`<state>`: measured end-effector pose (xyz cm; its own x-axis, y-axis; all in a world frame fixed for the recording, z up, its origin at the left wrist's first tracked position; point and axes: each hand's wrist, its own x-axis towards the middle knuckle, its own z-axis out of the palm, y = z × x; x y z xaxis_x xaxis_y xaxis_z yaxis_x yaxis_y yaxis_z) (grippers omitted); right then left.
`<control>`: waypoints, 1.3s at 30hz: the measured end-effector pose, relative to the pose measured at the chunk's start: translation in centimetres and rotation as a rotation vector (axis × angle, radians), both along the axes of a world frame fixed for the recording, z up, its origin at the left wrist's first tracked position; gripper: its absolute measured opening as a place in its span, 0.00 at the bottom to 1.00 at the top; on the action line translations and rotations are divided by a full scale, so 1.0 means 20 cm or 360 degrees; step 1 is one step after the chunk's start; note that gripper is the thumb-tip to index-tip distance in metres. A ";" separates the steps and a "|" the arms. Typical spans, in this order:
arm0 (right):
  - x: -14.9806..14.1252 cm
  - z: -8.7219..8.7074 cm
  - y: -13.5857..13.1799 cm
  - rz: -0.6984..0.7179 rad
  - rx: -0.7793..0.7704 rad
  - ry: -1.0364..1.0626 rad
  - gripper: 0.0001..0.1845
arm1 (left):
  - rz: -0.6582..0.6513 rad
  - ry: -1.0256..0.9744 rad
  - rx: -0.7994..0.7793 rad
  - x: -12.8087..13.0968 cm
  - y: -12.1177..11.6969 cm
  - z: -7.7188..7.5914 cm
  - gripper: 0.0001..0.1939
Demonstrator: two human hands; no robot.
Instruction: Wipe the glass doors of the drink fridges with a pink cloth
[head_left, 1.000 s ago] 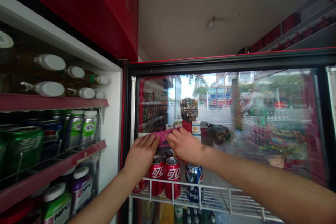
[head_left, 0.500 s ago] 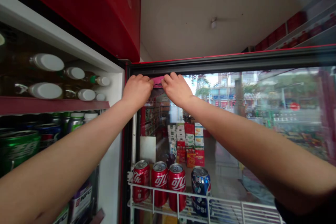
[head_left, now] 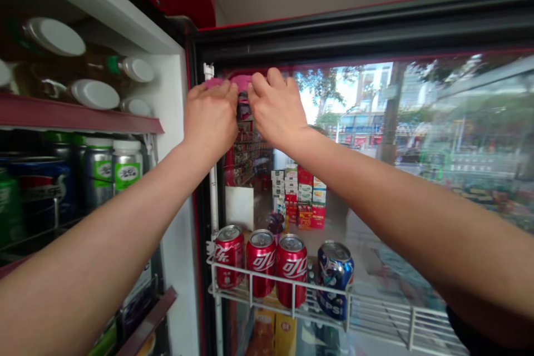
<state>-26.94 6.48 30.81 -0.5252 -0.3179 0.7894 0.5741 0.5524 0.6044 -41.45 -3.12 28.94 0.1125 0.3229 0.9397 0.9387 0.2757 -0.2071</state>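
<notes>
Clutching a pink fabric cloth (head_left: 242, 83) crosswise ahead in curled fingers of left hand (head_left: 212, 114) (nearer the hinge) and right hand (head_left: 275, 105), at the black-framed glass door (head_left: 367, 105)'s upper left corner.

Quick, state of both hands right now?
Left hand: curled on the pink cloth; gripping or just pressing, cannot tell.
Right hand: also curled on that cloth; its grip is hidden too.

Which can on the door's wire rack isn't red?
The rightmost one, the blue Pepsi can, set apart by a gap from the three red cans to its left.
</notes>
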 end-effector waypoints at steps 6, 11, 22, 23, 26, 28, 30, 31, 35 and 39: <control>0.01 -0.12 -0.02 0.0157 -0.0021 0.0025 0.41 | -0.0009 -0.0130 -0.0022 0.00 -0.01 -0.13 0.26; 0.01 -0.18 -0.05 -0.0032 -0.0060 -0.0066 0.22 | 0.0022 -0.0231 -0.0086 0.02 -0.04 -0.19 0.25; 0.09 -0.41 -0.07 -0.0072 -0.0153 -0.0353 0.20 | 0.0021 -0.0273 -0.0120 0.04 -0.09 -0.49 0.24; 0.10 -0.43 -0.07 -0.0067 -0.0175 -0.0379 0.19 | 0.0019 -0.0269 -0.0118 0.05 -0.09 -0.52 0.23; 0.11 -0.49 -0.07 -0.0047 -0.0221 -0.0466 0.19 | 0.0046 -0.0257 -0.0150 0.07 -0.11 -0.60 0.22; 0.12 -0.54 -0.08 -0.0047 -0.0244 -0.0529 0.19 | 0.0088 -0.0255 -0.0207 0.08 -0.12 -0.65 0.23; 0.14 -0.58 -0.08 -0.0046 -0.0263 -0.0595 0.19 | 0.0086 -0.0268 -0.0255 0.08 -0.14 -0.69 0.25; 0.15 -0.60 -0.09 -0.0045 -0.0267 -0.0624 0.19 | 0.0072 -0.0275 -0.0271 0.09 -0.15 -0.72 0.25; 0.18 -0.68 -0.10 -0.0058 -0.0242 -0.0740 0.18 | 0.0046 -0.0222 -0.0354 0.09 -0.18 -0.82 0.25; 0.22 -0.74 -0.10 -0.0066 -0.0205 -0.0854 0.17 | 0.0018 -0.0154 -0.0399 0.12 -0.22 -0.92 0.24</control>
<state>-22.55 4.45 16.05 -0.8745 -0.2069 0.4386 0.2269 0.6248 0.7471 -39.11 -7.46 10.55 0.0213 0.5476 0.8365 0.9546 0.2375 -0.1797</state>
